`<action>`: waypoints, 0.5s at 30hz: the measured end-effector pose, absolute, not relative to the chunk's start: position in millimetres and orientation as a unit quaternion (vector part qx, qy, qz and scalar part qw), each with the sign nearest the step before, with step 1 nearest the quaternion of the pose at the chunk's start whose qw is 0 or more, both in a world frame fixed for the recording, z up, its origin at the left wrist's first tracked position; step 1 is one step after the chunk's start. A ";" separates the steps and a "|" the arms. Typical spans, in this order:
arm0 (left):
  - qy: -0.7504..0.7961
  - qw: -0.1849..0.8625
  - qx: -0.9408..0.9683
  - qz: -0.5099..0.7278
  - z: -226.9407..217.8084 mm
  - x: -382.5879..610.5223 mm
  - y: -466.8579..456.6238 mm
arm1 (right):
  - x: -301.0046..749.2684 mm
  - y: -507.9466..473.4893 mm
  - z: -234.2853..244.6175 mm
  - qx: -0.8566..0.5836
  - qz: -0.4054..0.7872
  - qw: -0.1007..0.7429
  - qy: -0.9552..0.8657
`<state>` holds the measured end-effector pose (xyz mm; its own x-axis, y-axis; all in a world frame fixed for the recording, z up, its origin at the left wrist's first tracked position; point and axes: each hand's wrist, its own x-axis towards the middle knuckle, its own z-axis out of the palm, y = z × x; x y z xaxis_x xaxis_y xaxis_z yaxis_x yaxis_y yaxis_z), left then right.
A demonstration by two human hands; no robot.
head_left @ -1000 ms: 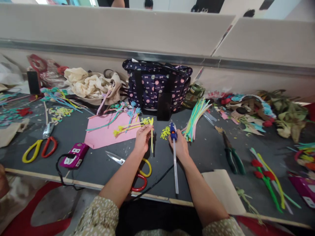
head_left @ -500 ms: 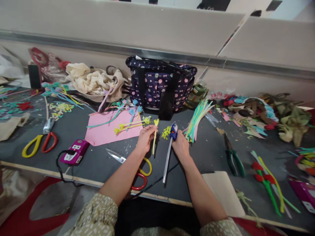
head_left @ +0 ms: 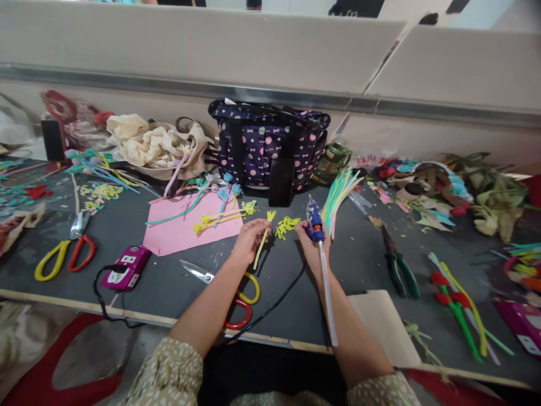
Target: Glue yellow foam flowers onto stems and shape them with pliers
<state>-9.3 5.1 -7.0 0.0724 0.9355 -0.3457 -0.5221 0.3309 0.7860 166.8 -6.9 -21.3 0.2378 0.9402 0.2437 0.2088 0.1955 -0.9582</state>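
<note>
My left hand (head_left: 249, 241) is closed, pinching a yellow pipe-cleaner flower stem (head_left: 262, 246) whose splayed tip points up and away. In my right hand (head_left: 311, 252) is a blue hot glue gun (head_left: 314, 219), its nozzle pointing away from me. A long clear glue stick (head_left: 328, 299) sticks out of its back over my right forearm. The right thumb and a fingertip reach toward a small pile of short yellow pipe-cleaner pieces (head_left: 286, 226) between my hands; whether they touch it I cannot tell. Scissors (head_left: 250, 288) with yellow and red handles lie partly under my left forearm.
Finished yellow flowers (head_left: 220, 219) lie on pink paper (head_left: 173, 228). Behind stand a phone (head_left: 281, 181) and a dotted bag (head_left: 266, 144). Pastel pipe cleaners (head_left: 341, 194) and pliers (head_left: 397, 265) are to the right. A black cord (head_left: 279, 299) crosses the table; a purple box (head_left: 127, 268) sits left.
My right hand has turned the glue gun and moved it right, away from the flower stem, with its fingers nearer the yellow pile. The stem in my left hand has tilted.
</note>
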 end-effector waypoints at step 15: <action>0.435 0.730 0.294 0.437 -6.9 -4.7 3.1 | 161.9 -7.7 -3.5 -0.491 0.447 0.600 -0.445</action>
